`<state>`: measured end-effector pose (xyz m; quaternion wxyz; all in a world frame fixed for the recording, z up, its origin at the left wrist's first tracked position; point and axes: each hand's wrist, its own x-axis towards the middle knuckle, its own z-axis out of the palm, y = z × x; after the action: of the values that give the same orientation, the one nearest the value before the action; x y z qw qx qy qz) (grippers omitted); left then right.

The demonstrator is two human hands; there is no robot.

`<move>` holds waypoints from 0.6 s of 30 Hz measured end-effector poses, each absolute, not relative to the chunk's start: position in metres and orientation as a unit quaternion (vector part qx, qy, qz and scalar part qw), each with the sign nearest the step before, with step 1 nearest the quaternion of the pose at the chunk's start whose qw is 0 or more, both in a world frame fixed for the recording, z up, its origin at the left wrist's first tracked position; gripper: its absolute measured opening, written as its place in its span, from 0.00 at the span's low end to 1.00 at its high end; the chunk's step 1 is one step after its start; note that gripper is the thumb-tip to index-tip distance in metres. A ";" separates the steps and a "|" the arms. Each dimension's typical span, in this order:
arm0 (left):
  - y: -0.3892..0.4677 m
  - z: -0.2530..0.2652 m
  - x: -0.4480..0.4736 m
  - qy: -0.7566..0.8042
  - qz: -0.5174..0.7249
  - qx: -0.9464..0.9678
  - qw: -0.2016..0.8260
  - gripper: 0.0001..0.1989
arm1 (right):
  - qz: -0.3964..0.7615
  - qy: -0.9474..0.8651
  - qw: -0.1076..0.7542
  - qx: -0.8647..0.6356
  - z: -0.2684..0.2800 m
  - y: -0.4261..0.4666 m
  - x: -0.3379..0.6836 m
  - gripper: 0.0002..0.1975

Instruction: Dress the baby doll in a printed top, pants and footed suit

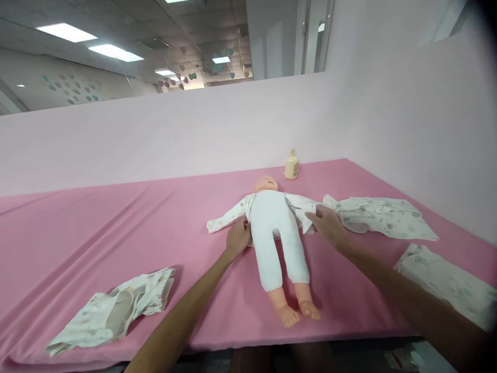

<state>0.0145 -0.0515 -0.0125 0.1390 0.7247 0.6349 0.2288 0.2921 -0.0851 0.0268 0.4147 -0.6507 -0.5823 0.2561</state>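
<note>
A baby doll (272, 223) with a white cloth body lies on its back, its head away from me and its bare feet toward me. A white printed baby shirt (233, 213) is spread open under it, with sleeves over both of its arms. My left hand (237, 237) is closed at the shirt's edge beside the doll's torso; the fingertips are partly hidden. On the other side, my right hand (326, 224) pinches the shirt's front flap near the sleeve, holding it out from the body.
Folded printed baby clothes (112, 311) lie at the front left. More printed garments (388, 215) lie at the right, with another white piece (446, 282) nearer me. A cream pump bottle (292, 166) stands behind the doll. White walls (174, 140) border the pink-covered table (186, 207).
</note>
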 end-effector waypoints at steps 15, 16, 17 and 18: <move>-0.062 0.045 0.017 0.685 0.291 0.655 0.134 0.13 | 0.321 -0.663 0.394 -0.550 0.061 -0.119 0.264 0.07; -0.063 0.044 0.020 0.670 0.306 0.655 0.168 0.11 | 0.359 -0.661 0.386 -0.534 0.058 -0.122 0.260 0.12; -0.066 0.044 0.024 0.655 0.318 0.657 0.197 0.09 | 0.385 -0.660 0.376 -0.524 0.054 -0.123 0.257 0.16; -0.070 0.044 0.027 0.640 0.325 0.661 0.219 0.08 | 0.400 -0.663 0.364 -0.517 0.050 -0.123 0.255 0.19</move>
<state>0.0273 -0.0702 0.0441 0.2187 0.6610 0.6402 0.3247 0.2548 -0.1228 0.0504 0.3642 -0.5170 -0.6633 0.4000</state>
